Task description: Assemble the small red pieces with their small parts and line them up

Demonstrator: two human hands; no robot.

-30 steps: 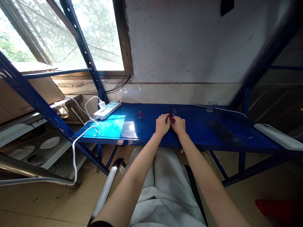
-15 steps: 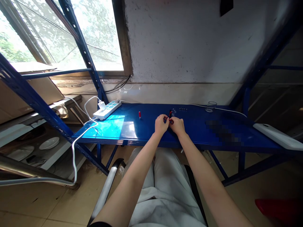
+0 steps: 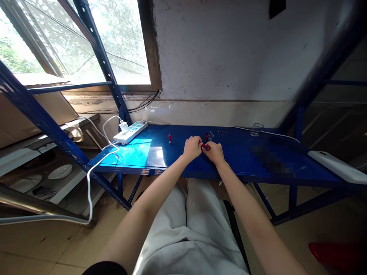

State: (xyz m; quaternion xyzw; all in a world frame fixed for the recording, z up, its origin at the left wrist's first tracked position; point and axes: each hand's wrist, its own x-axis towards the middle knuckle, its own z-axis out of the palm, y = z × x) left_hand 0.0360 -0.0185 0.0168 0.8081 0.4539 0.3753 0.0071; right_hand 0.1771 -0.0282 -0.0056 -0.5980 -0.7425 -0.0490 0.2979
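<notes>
Over the blue tabletop (image 3: 183, 131), my left hand (image 3: 192, 148) and my right hand (image 3: 214, 152) meet with bent, closed fingers. A small red piece (image 3: 203, 146) shows between their fingertips; both hands pinch at it, and its exact kind is too small to tell. Just behind my right hand lies a red and dark part (image 3: 207, 136), beside a little group of clear pieces (image 3: 211, 135). Several tiny pegs (image 3: 223, 132) stand in a row farther right. To the left of my hands, a small red-topped cylinder (image 3: 169, 139) stands upright.
A white power strip (image 3: 132, 133) with a plugged-in charger sits at the left, its cable hanging over the edge. A clear glass (image 3: 256, 130) stands at the back right. At the right end is a white device (image 3: 336, 166). Blue rack posts (image 3: 99, 49) rise at both sides.
My left hand and forearm have shifted slightly left, opening a small gap from the right hand, where more of the red piece shows. My right hand has hardly moved.
</notes>
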